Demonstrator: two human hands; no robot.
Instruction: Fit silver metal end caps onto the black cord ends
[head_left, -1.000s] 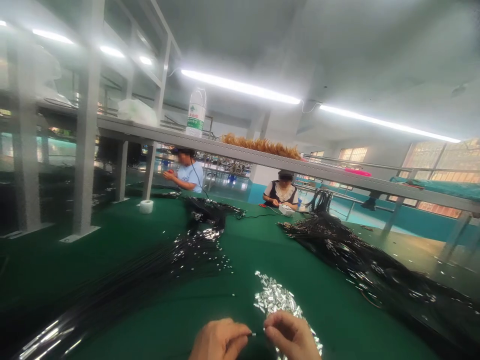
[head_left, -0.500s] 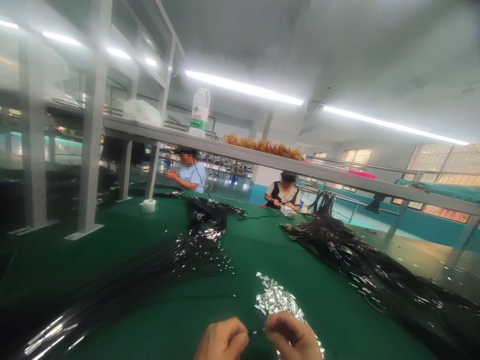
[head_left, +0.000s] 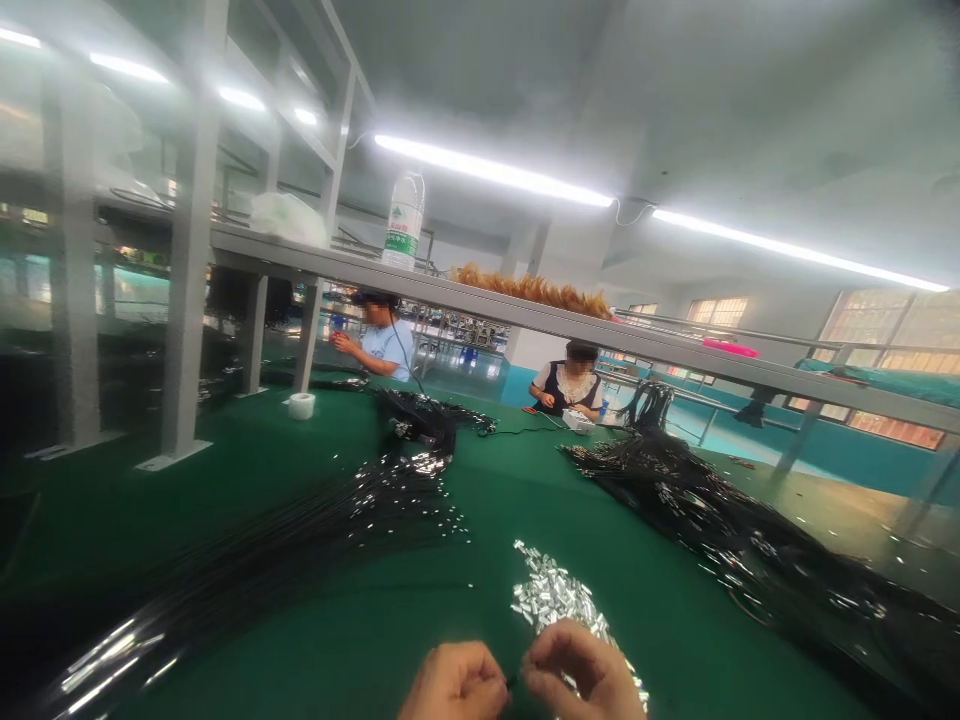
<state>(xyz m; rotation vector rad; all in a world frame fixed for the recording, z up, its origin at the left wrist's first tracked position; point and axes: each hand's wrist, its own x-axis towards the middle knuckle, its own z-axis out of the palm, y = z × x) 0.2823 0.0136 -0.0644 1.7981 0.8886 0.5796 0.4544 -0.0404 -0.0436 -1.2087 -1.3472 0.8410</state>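
Observation:
At the bottom edge my left hand (head_left: 454,685) and my right hand (head_left: 577,672) are pinched together, fingertips almost touching, with a thin black cord and a small metal sleeve between them. Which hand holds which piece is hard to tell. Just beyond my right hand lies a heap of small silver metal sleeves (head_left: 551,598) on the green table (head_left: 315,640). A fan of black cords with silver tips (head_left: 352,515) spreads to the left of my hands.
A big pile of black cords (head_left: 720,520) lies to the right. A grey shelf (head_left: 480,305) crosses above the table, carrying a water bottle (head_left: 403,222) and a plastic bag. A tape roll (head_left: 301,405) sits by a post. Two people work at the far side.
My two hands have closed in on each other and sunk lower in the picture. The view has tilted up slightly.

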